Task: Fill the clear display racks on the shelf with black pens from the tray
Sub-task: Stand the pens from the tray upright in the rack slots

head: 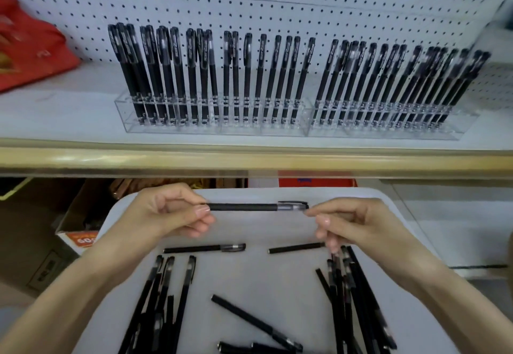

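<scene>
Racks (172, 128) stand packed with pens (280, 75), more litter the tray (277, 278), and my left fingers (202, 211) and right fingers (319, 218) pinch one pen (249, 207) by its ends.

We see two bare hands and forearms, uncovered all the way to the lower edge of the view. The left hand (169, 209) has slender fingers and a short, neatly trimmed thumbnail (202, 209) with a faint gloss. The right hand (358, 223) shows the same short, rounded fingernails (323, 220), a little shiny. The left forearm (83, 284) and the right forearm (444, 292) are smooth and slim, and the wide lens broadens them near the corners.
</scene>
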{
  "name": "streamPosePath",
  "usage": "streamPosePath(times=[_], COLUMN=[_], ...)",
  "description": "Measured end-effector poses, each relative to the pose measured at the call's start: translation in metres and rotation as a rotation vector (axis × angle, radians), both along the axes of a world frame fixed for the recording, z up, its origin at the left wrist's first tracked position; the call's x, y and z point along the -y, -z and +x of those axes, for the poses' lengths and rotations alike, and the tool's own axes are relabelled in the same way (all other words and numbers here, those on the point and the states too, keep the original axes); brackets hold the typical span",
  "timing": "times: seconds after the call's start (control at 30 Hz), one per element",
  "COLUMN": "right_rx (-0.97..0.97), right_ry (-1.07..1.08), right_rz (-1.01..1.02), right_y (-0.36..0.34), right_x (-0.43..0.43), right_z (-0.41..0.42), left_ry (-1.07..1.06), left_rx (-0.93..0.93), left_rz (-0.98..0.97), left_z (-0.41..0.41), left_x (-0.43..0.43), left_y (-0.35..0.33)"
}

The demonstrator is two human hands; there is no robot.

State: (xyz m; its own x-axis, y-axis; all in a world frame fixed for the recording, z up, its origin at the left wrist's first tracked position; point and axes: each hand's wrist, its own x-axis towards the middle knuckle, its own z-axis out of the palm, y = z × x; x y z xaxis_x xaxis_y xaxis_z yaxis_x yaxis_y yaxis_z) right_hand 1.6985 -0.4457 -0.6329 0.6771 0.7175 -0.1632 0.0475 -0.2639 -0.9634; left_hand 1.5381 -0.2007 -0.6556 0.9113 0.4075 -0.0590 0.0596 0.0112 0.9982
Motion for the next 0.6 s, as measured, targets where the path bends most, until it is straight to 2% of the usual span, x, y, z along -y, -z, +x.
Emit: streamPosePath(times=[0.23, 0.43, 0.6], right_rx=[-0.044, -0.174, -0.152], right_ry=[0.05, 0.218, 0.234], right_rz=[-0.014, 0.243, 0.516], right_y=[-0.012, -0.031, -0.061], right_x=[-0.03, -0.056, -0.084], right_z=[-0.003, 0.008, 0.013], left_ry=[-0.065, -0.093, -0.205], left_rx=[0.084, 0.064, 0.128], left_rz=[-0.102, -0.013, 0.024], left_z=[0.005, 0.012, 0.028], left_x=[0.007, 0.012, 0.017], left_y=[-0.006, -0.022, -0.034])
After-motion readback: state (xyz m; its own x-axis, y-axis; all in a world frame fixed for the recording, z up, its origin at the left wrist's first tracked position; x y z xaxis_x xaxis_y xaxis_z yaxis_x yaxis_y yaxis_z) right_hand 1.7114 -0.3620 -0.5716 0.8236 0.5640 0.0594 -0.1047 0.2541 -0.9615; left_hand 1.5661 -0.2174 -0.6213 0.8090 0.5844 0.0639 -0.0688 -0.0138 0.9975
